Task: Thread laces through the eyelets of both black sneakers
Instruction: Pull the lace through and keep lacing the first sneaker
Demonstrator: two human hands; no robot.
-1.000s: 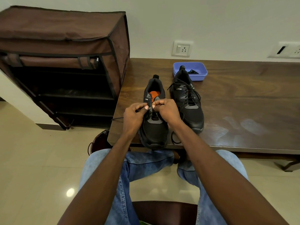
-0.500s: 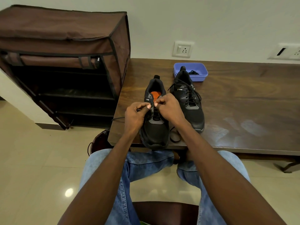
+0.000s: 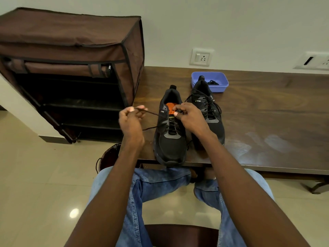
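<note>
Currently pulling slack on the near shoe [image 3: 169, 139], which sits at the front edge of the bench [image 3: 267, 113], toe toward me. Left hand [image 3: 130, 120] pinches the lace [image 3: 151, 114] end between thumb and fingertips and has it drawn out to the left, off the bench edge, lace taut back to the upper eyelets. Right hand [image 3: 188, 116] is curled over the tongue area, thumb and fingers pinching at an eyelet by the orange insole tag; can't tell if it's holding lace or just the eyelet flap. Second shoe [image 3: 207, 111] just beside it on the right looks fully laced, heel touching the blue tray [image 3: 222, 86], which has a spare black lace in it.

To do this well imo: keep the right hand bracing the shoe so the pull doesn't drag it off the edge, pull level and outward till the lower crossings snug up, don't over-tighten, then match lace lengths on both sides before the next eyelet. Watch the loose loop hanging near the toe, could snag.

Vs 0.5 s ago: both hands were together over the tongue, feeding the tip thru. Now left hand has moved well out left w/ the lace drawn thru; right stayed put. Shoes, tray unmoved.
</note>
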